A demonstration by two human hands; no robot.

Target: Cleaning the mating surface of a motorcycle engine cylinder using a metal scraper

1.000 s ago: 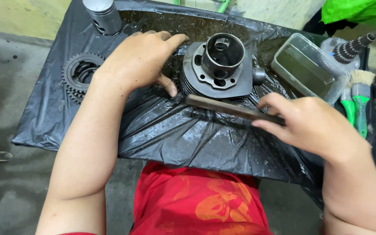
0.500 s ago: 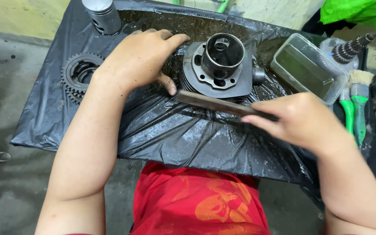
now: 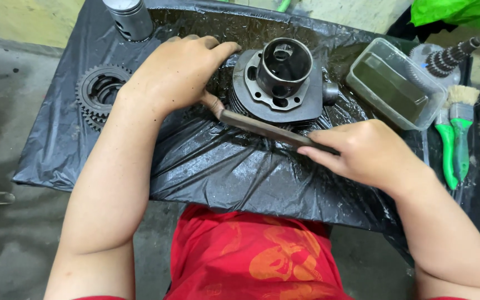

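Metal file (image 3: 262,129) in right hand (image 3: 365,153), cylinder (image 3: 281,78)

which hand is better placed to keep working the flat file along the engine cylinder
Right. The right hand already grips the flat file by its near end, its blade lying against the engine cylinder. The left hand rests against the cylinder's side, steadying it.

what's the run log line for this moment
left hand: steadies engine cylinder | right hand: grips flat file against its fins | surface: black plastic sheet

I see bare plastic sheet (image 3: 218,172) below both fingers | cylinder (image 3: 279,83) blocks between them | tub (image 3: 395,83), brushes (image 3: 454,139) crowd right of right fingers
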